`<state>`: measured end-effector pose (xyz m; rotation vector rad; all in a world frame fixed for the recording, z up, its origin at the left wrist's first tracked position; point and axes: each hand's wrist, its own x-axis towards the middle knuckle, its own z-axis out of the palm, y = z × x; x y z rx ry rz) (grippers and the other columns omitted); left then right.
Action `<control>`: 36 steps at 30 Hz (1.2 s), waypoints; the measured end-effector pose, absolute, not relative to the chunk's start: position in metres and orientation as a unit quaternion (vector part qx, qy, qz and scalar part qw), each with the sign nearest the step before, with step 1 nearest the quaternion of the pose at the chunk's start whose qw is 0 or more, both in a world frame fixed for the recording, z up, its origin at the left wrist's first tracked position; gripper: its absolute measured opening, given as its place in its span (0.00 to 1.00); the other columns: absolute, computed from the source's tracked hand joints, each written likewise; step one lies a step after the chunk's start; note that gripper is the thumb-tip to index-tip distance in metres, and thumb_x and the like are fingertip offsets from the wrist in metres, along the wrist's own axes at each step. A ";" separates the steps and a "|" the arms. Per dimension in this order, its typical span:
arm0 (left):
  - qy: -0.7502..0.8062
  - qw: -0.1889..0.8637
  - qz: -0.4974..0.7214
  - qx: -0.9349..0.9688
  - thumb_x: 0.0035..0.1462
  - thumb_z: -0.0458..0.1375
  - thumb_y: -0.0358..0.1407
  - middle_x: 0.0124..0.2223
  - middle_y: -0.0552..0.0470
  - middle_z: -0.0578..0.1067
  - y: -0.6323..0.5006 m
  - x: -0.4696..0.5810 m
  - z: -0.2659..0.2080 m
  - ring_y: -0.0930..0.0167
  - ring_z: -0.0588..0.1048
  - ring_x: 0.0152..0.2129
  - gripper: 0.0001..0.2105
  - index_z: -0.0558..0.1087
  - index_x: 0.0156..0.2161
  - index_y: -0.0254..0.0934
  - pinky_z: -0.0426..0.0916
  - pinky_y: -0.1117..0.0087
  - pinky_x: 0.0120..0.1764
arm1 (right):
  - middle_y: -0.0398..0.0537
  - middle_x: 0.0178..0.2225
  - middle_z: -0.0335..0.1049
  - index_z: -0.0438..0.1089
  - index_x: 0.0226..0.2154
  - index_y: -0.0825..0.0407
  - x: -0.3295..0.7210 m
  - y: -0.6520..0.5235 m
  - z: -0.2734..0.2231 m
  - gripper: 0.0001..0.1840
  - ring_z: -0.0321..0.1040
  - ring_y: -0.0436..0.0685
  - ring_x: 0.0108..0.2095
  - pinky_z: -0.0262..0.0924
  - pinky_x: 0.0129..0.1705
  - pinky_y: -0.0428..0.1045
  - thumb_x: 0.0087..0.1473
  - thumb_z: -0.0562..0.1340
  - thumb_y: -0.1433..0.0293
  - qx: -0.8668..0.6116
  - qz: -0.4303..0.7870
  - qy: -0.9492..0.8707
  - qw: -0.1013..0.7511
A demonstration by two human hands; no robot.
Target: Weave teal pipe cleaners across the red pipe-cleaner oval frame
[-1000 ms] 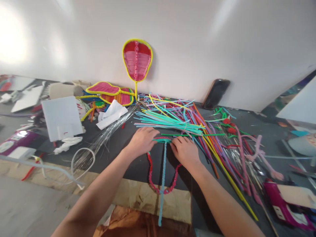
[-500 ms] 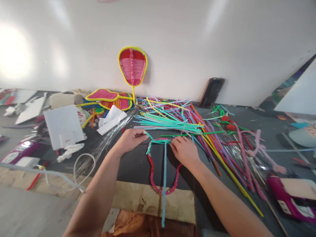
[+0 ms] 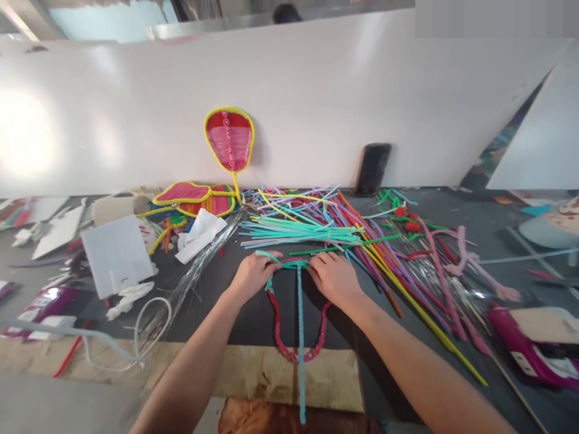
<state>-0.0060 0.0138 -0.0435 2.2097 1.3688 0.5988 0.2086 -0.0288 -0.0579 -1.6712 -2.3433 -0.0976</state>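
A fan-shaped pipe-cleaner frame (image 3: pixel 301 313) lies in front of me at the table's near side. Its straight stem is twisted light blue, its loop is red and pink, and teal strands wrap the top. My left hand (image 3: pixel 253 276) pinches the top left corner, where a loose teal pipe cleaner end (image 3: pixel 266 255) sticks out past the fingers. At the top right my right hand (image 3: pixel 337 278) is closed on the frame, its fingers covering that corner. The stem's lower end hangs over the table edge.
Behind the hands lie a teal pipe cleaner bundle (image 3: pixel 303 232) and many loose coloured ones. A finished pink fan (image 3: pixel 230 141) leans on the white board (image 3: pixel 307 96), with a phone (image 3: pixel 373 169) to its right. Purple glue-gun-like tools (image 3: pixel 534 361) lie at both sides.
My left hand has moved in toward the frame's top left corner and lower along the teal strand. My right hand keeps its place. The camera view has tilted up a little.
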 end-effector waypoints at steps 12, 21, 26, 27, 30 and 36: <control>0.341 0.100 0.253 0.900 0.58 0.54 0.35 0.41 0.48 0.78 0.013 0.004 -0.052 0.67 0.73 0.42 0.09 0.74 0.43 0.40 0.64 0.63 0.44 | 0.48 0.33 0.70 0.68 0.32 0.52 0.209 -0.028 -0.057 0.11 0.63 0.55 0.37 0.46 0.36 0.50 0.60 0.53 0.67 -0.568 -0.036 -0.812 0.132; 0.344 0.106 0.295 0.885 0.59 0.53 0.36 0.41 0.51 0.78 0.016 0.013 -0.057 0.69 0.73 0.41 0.08 0.75 0.37 0.42 0.63 0.63 0.46 | 0.49 0.36 0.69 0.68 0.33 0.52 0.204 -0.030 -0.057 0.11 0.61 0.57 0.39 0.44 0.37 0.51 0.60 0.52 0.67 -0.564 -0.050 -0.815 0.122; 0.347 0.171 0.275 0.880 0.60 0.51 0.37 0.39 0.51 0.78 0.018 0.015 -0.055 0.69 0.74 0.41 0.10 0.74 0.40 0.41 0.63 0.65 0.46 | 0.50 0.34 0.69 0.69 0.34 0.52 0.201 -0.030 -0.053 0.12 0.62 0.56 0.38 0.44 0.37 0.51 0.60 0.52 0.67 -0.566 -0.038 -0.816 0.110; 0.340 0.182 0.259 0.886 0.60 0.51 0.37 0.40 0.50 0.78 0.018 0.013 -0.055 0.69 0.74 0.41 0.10 0.73 0.43 0.41 0.64 0.65 0.46 | 0.50 0.34 0.69 0.69 0.33 0.52 0.201 -0.030 -0.052 0.12 0.62 0.56 0.38 0.44 0.37 0.51 0.60 0.52 0.67 -0.566 -0.036 -0.816 0.109; 0.313 0.187 0.215 0.906 0.60 0.50 0.33 0.46 0.48 0.76 0.019 0.006 -0.055 0.68 0.72 0.46 0.12 0.70 0.48 0.41 0.63 0.64 0.48 | 0.49 0.33 0.70 0.68 0.33 0.52 0.202 -0.030 -0.052 0.11 0.63 0.55 0.37 0.44 0.37 0.51 0.60 0.52 0.67 -0.568 -0.034 -0.815 0.107; 0.315 0.173 0.217 0.908 0.59 0.50 0.30 0.45 0.48 0.77 0.017 0.008 -0.057 0.68 0.72 0.46 0.12 0.73 0.44 0.42 0.63 0.62 0.49 | 0.49 0.33 0.70 0.68 0.33 0.52 0.202 -0.030 -0.052 0.10 0.63 0.55 0.36 0.43 0.37 0.51 0.59 0.53 0.67 -0.565 -0.034 -0.816 0.115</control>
